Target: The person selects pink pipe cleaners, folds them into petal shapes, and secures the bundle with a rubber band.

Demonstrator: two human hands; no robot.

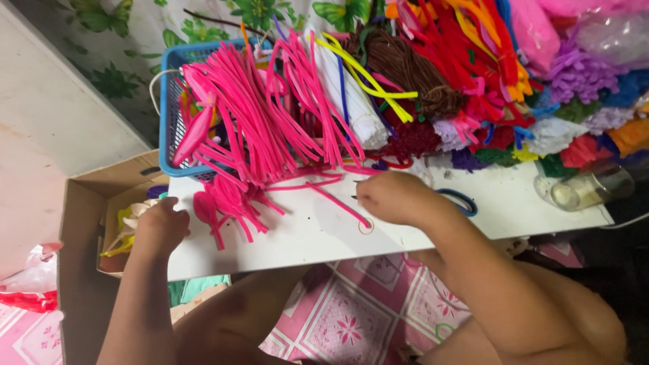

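Head view, looking down on a low white surface [304, 236] at which a person sat with bare knees over a pink patterned floor mat [351, 318]. The right hand [392, 197] rested knuckles-up near the middle of the surface, its fingers curled loosely downward over the dark handles of a pair of scissors [356, 189] that showed only as two thin tips at the hand's left edge; whether the fingers actually gripped them could not be told. Just beside this hand lay a loose pink pipe cleaner [338, 201], running diagonally across the surface to a small loop at its lower end. The left hand [161, 226] sat at the left edge of the surface, fingers bent inward into a loose fist over the rim of an open cardboard box [84, 203]; what, if anything, it held was hidden. Between the two hands lay a cluster of folded pink pipe-cleaner petals [223, 203]. Behind them a blue plastic basket [165, 122] carried a thick sheaf of pink pipe cleaners [257, 115] that spilled over its front rim onto the surface. Further right were bundles of white pipe cleaners [355, 111], brown pipe cleaners [405, 67] and a mixed heap of red, purple, orange and green ones. A clear glass jar [585, 189] lay on its side near the right end of the surface.
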